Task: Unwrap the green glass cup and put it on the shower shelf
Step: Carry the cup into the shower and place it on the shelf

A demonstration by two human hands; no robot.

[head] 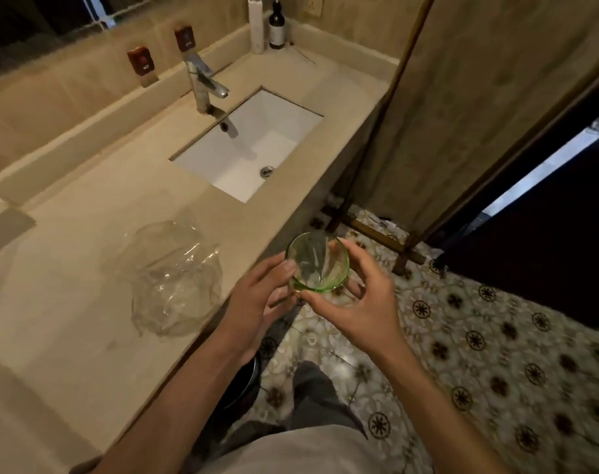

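Head view: both hands cradle the green glass cup (317, 261) just off the bench (86, 336) edge, over the tiled floor (496, 336). Left hand (262, 299) and right hand (361, 295) curl around its sides. It looks empty. Clear wrap (175, 278) lies crumpled on the bench; the sink (253, 145) is bare.

A beige table (86, 319) runs along the wall, with a white sink (253, 148) sunk into it and a metal tap (205, 85) standing at the sink's back edge, its spout over the basin. In the far corner a white bottle (257, 25) and a dark bottle (276, 27) stand side by side, and two small brown fittings (140, 61) sit on the wall behind the tap. The floor (479, 336) beside the table is tiled in a pale pattern with dark rosettes, and a dark doorway (547, 251) opens on the right.
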